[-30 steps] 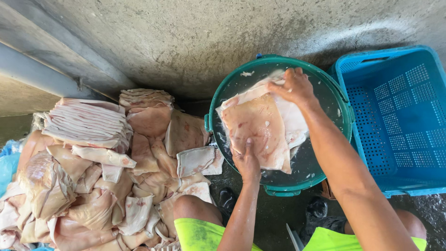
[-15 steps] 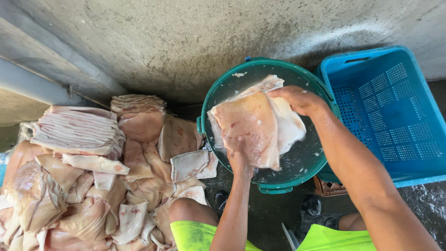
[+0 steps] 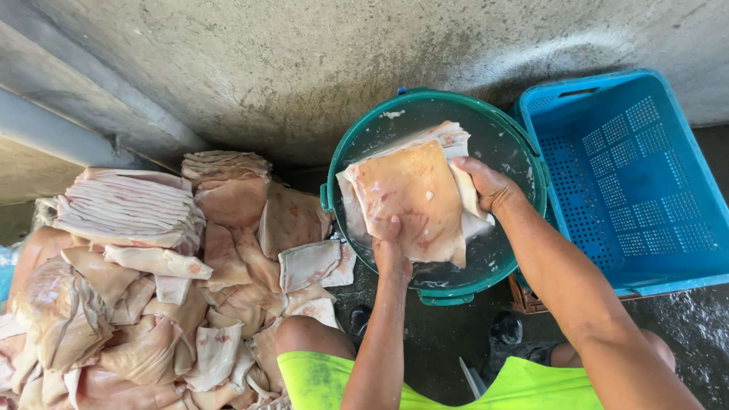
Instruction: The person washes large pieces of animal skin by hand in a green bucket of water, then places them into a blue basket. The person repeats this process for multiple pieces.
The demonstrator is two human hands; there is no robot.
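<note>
Slab of pork skin [image 3: 414, 201] held over green basin [image 3: 524, 137] (water inside, shallow). Lower edge gripped by left hand [image 3: 391, 249], fingers closed on it. Right edge clamped by right hand [image 3: 490, 186], fingers curled around slab. Blue perforated crate [image 3: 645, 182] just beside basin, to right. Pile of pork skins [image 3: 167, 281] heaped on floor at left, near concrete wall [image 3: 304, 61].
</note>
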